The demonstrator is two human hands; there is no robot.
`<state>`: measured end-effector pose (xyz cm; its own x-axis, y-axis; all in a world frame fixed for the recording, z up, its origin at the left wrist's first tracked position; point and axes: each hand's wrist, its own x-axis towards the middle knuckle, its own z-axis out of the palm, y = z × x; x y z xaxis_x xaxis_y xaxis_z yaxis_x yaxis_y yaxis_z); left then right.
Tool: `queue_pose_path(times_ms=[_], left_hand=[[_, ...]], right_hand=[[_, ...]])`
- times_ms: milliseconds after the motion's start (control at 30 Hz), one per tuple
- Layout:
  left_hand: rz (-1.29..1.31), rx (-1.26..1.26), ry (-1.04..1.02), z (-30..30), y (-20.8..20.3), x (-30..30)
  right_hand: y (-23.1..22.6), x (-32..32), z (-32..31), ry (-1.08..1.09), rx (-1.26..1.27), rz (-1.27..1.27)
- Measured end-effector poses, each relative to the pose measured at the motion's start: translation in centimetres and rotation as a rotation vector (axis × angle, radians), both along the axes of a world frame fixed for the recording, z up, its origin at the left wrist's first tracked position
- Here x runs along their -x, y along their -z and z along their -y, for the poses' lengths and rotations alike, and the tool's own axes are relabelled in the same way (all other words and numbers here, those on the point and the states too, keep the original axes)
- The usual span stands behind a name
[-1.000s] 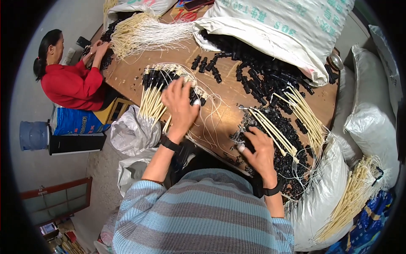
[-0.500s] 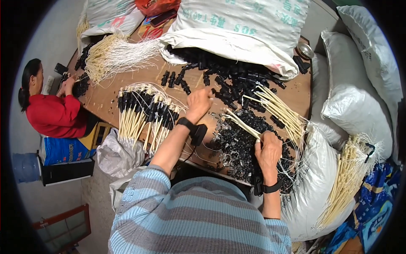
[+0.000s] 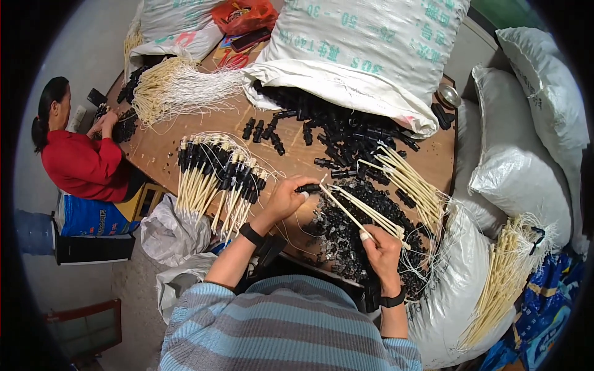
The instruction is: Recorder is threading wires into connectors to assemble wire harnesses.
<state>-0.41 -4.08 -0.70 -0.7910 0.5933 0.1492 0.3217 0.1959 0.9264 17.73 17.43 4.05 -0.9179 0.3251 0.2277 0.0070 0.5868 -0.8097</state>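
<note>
A black plastic fitting (image 3: 307,188) is pinched in my left hand (image 3: 284,199), over the middle of the table. Between the fingers of my right hand (image 3: 383,252) is a thin cream tube (image 3: 346,213), slanting up to the left with its far tip close to the fitting; I cannot tell whether they touch. More loose cream tubes (image 3: 378,217) lie just beyond that hand, on a heap of small black pieces (image 3: 343,250). Left of my left arm sits a row of cream tubes fitted with black fittings (image 3: 213,170), thin white cords looping over them.
A large white sack (image 3: 365,80) spills black fittings (image 3: 340,139) onto the brown table (image 3: 164,151). Cream tubes (image 3: 411,185) lie at the right, and corded ones (image 3: 179,86) far left. Full sacks (image 3: 513,142) crowd the right edge. A co-worker in red (image 3: 80,157) sits at the far left.
My left hand has come back toward me from the black fittings and now holds one. My right hand has shifted slightly nearer me, with a single cream tube raised from the loose ones.
</note>
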Motion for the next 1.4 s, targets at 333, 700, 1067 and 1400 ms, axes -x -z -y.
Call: queue_pose_path(times_ms=[333, 700, 1067, 1400], left_hand=[[-0.562, 0.404, 0.527, -3.4, -5.6, -6.4], [0.652, -0.007, 0.007, -2.5, -1.7, -5.3], [-0.177, 0.221, -0.016, -1.6, -1.1, -6.5], [-0.238, 0.283, 0.064, -2.0, -2.2, -7.0]], right_hand=[[0.8, 1.2, 2.7, -0.026, -0.397, 0.134], [-0.7, 2.8, 2.7, -0.292, -0.155, 0.094], [1.0, 2.3, 3.6, -0.077, -0.188, 0.023], [1.4, 2.4, 3.6, -0.081, -0.127, 0.006]])
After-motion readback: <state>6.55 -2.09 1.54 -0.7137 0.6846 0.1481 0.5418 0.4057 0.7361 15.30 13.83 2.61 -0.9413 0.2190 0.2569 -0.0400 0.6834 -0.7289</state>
